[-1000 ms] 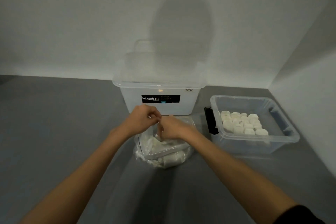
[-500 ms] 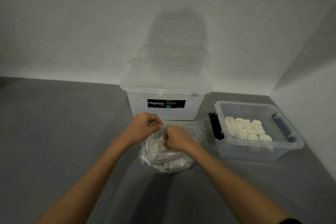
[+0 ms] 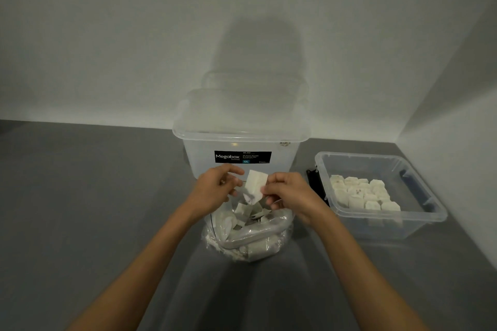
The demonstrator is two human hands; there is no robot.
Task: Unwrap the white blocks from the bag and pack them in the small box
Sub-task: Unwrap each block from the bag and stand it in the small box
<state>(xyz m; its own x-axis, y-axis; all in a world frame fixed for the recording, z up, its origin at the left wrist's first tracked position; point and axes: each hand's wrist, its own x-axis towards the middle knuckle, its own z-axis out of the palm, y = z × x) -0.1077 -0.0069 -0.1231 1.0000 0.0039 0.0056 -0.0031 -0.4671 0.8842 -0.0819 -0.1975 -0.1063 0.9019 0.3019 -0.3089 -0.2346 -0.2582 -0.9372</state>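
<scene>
Grey tabletop (image 3: pixel 80 223), pale wall (image 3: pixel 107 35) behind. I see one white block (image 3: pixel 255 187) held in the air just above the open bag (image 3: pixel 250 246): the right hand (image 3: pixel 293 196) pinches its right edge; the left hand (image 3: pixel 215 191) is curled at its left edge, grip unclear to me. The bag holds more blocks (image 3: pixel 243 213). Right of it, the small box (image 3: pixel 357 155) holds packed blocks (image 3: pixel 363 193) in rows; a large lidded box (image 3: pixel 242 137) stands behind.

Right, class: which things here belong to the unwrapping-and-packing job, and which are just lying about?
Job: white block pinched between left hand and right hand; bag; small box holding packed blocks.
Lying about: large Megabox tub; clear lids behind it.
</scene>
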